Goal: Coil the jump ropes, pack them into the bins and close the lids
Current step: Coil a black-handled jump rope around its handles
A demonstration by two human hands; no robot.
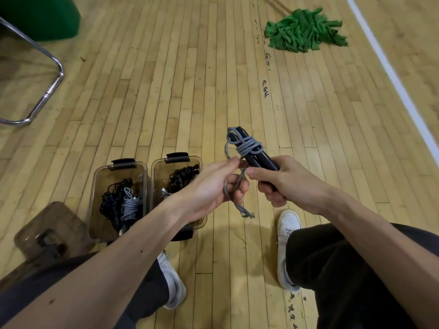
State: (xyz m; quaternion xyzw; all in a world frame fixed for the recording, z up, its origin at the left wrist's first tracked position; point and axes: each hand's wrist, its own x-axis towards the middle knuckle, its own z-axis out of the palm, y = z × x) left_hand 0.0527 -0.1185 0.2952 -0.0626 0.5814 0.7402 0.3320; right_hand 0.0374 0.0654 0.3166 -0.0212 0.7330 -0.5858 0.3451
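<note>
While the right hand (285, 184) was clamped round the black handles (260, 159), held over the floor near the frame's centre, the left hand (213, 186) pinched the loose tail of the grey rope (248, 147), several turns of which lay wound about the handles' far end. The coil looked partly done: a stretch of cord hung slack below the left fingers, so I judged a few more wraps and a tuck remained. At 8 o'clock from the hands stood the left bin (93, 193) and right bin (154, 186), side by side and open, each holding bundled ropes, black and grey. One lid (54, 219) lay on the floor at 8 o'clock of the left bin; a second I could not make out. By my reckoning, what was left was to finish this rope, drop it in a bin and close both lids. No other loose rope showed on the floor.
</note>
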